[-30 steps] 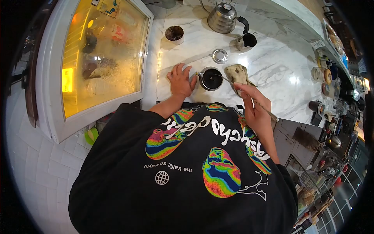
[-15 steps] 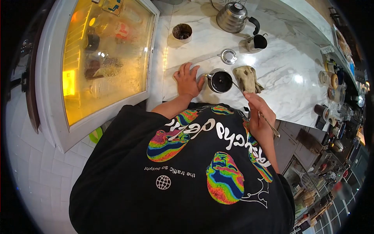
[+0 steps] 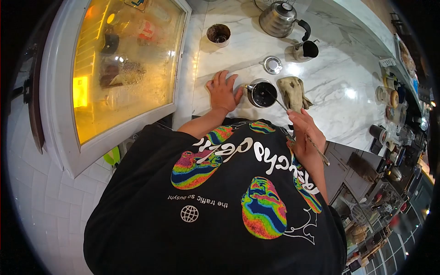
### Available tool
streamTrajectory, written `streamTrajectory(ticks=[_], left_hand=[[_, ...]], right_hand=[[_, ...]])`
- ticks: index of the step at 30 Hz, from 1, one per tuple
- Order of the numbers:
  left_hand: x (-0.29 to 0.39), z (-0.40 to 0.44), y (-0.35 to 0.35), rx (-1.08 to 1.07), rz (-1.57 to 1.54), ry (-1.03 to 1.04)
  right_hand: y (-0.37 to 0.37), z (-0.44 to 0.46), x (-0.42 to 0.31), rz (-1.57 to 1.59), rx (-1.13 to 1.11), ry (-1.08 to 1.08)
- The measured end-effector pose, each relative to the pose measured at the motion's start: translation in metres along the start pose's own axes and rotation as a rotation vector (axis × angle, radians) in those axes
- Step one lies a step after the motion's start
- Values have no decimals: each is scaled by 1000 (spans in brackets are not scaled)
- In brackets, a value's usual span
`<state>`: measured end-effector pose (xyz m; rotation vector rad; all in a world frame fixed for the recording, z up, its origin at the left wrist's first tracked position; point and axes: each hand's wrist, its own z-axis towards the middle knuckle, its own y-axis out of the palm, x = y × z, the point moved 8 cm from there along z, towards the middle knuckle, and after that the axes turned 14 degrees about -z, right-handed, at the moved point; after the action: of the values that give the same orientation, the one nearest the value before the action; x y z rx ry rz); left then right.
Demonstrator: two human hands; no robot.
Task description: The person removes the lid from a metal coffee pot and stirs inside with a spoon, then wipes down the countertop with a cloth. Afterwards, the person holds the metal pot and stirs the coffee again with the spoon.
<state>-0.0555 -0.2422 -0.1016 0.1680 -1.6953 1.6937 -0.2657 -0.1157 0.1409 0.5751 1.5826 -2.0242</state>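
My left hand [image 3: 223, 92] lies flat on the marble counter with its fingers spread, just left of a metal cup [image 3: 250, 94]. Dark liquid [image 3: 261, 97] with a small bright spot fills much of the cup. Between the fingers of my right hand [image 3: 306, 133] is a long thin metal spoon [image 3: 281, 105]. Its far end reaches over the cup's right rim into the dark liquid, so the tip is hidden. A crumpled, stained cloth [image 3: 292, 91] sits right of the cup, and a small round metal lid or strainer [image 3: 272, 65] lies behind it.
Farther back stand a dark-stained cup [image 3: 218, 35], a steel gooseneck kettle [image 3: 278, 20] and a small metal pitcher [image 3: 305, 50]. A lit glass-door fridge [image 3: 128, 73] borders the counter on the left. Jars [image 3: 385, 95] line the right side.
The spoon's far end has shifted from the cup's right rim farther in over the liquid. My left hand stays in place on the counter. The view has moved slightly.
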Motion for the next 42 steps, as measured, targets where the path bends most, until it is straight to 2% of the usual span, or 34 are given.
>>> streamTrajectory(ticks=[42], left_hand=[[1,1,-2,6,-41,-15]], right_hand=[[-1,7,-10,-39,23,41]])
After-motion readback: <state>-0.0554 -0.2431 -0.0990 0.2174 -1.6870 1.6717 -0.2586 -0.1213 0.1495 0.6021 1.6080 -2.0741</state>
